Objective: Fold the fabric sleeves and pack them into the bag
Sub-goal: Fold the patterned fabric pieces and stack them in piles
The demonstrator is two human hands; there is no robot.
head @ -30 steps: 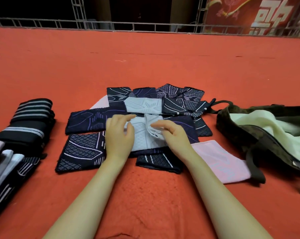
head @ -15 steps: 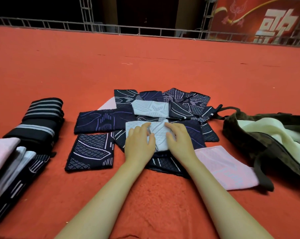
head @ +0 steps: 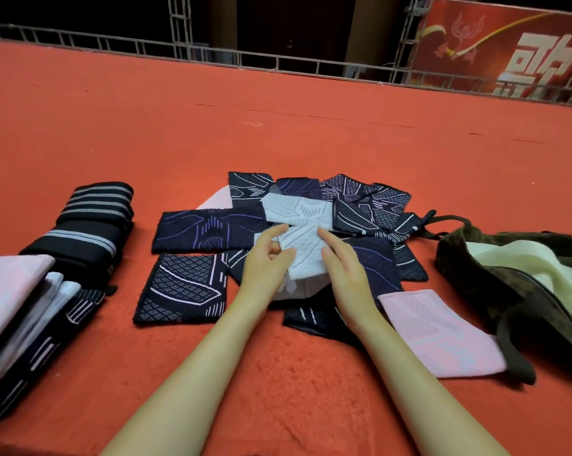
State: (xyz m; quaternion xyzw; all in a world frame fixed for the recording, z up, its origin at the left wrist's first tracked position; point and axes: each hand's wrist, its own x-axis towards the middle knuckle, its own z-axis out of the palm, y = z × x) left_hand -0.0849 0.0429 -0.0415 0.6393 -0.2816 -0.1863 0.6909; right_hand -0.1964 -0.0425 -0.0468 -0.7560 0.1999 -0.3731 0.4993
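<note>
I have the white sleeve [head: 306,255] folded over on itself at the middle of the heap of dark sleeves [head: 208,228], and I am holding it from both sides so the fold does not spring open. My left hand [head: 264,261] grips its left edge, thumb underneath and fingers curled over the top; my right hand [head: 342,258] lies along its right edge with fingers nearly straight, pressing rather than clutching. The near end of the sleeve is raised off the heap. The bag [head: 469,258] lies open to the right of the heap, mouth towards me, so I judge the sleeve goes there next. A pink sleeve [head: 436,330] lies between heap and bag; a folded stack [head: 24,307] lies left of the heap.
</note>
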